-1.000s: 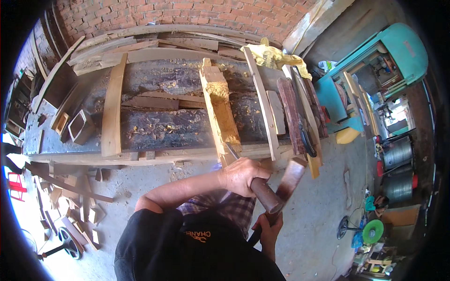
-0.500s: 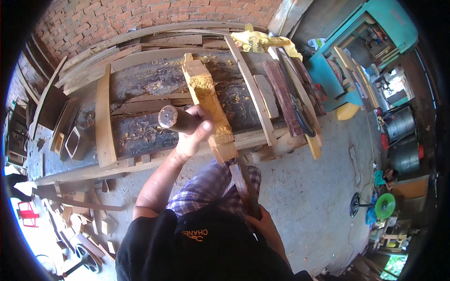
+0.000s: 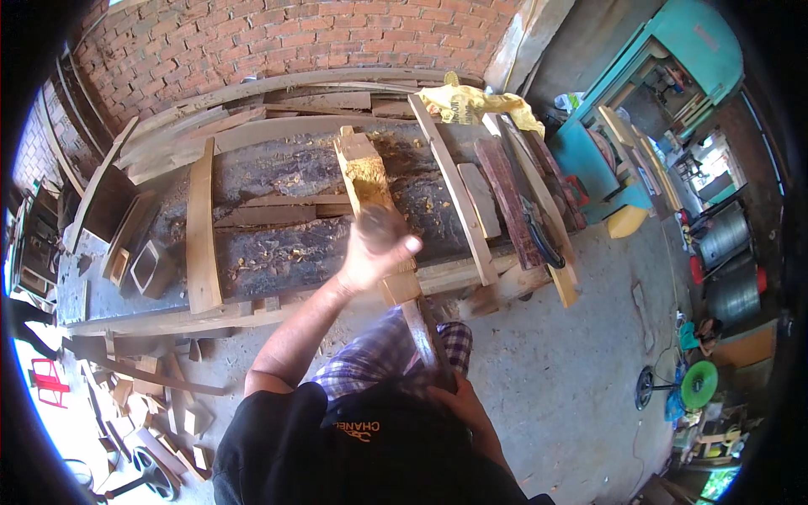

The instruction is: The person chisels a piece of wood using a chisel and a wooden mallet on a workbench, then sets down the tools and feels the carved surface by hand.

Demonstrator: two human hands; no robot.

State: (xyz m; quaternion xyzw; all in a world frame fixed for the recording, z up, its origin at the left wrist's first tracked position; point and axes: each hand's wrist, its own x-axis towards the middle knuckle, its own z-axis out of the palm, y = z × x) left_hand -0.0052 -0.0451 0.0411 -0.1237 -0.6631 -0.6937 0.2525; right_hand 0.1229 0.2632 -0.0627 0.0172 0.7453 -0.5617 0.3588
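Note:
My left hand (image 3: 376, 263) is closed around a round dark wooden cylinder (image 3: 380, 225), smeared by motion, over a yellow timber piece (image 3: 367, 177). That timber lies across the workbench (image 3: 278, 252), its near end at the front edge and its upper face rough and chipped. Close to my body, my right hand (image 3: 461, 402) grips the lower end of a long, dark, flat-sided wooden bar (image 3: 431, 341). The bar slants up toward the timber's near end; whether they touch I cannot tell. Yellow chips are scattered on the bench.
Loose boards (image 3: 204, 227) and a handsaw (image 3: 539, 225) lie on the bench. A yellow sack (image 3: 480, 108) rests at the back by the brick wall (image 3: 320, 42). Wood offcuts (image 3: 143, 400) cover the floor at left. At right stand a teal machine (image 3: 593, 164) and a green fan (image 3: 699, 385).
My left hand has swung right with the wooden cylinder, from beside the yellow timber to over it. My right hand keeps its grip on the bar. The whole view has shifted slightly.

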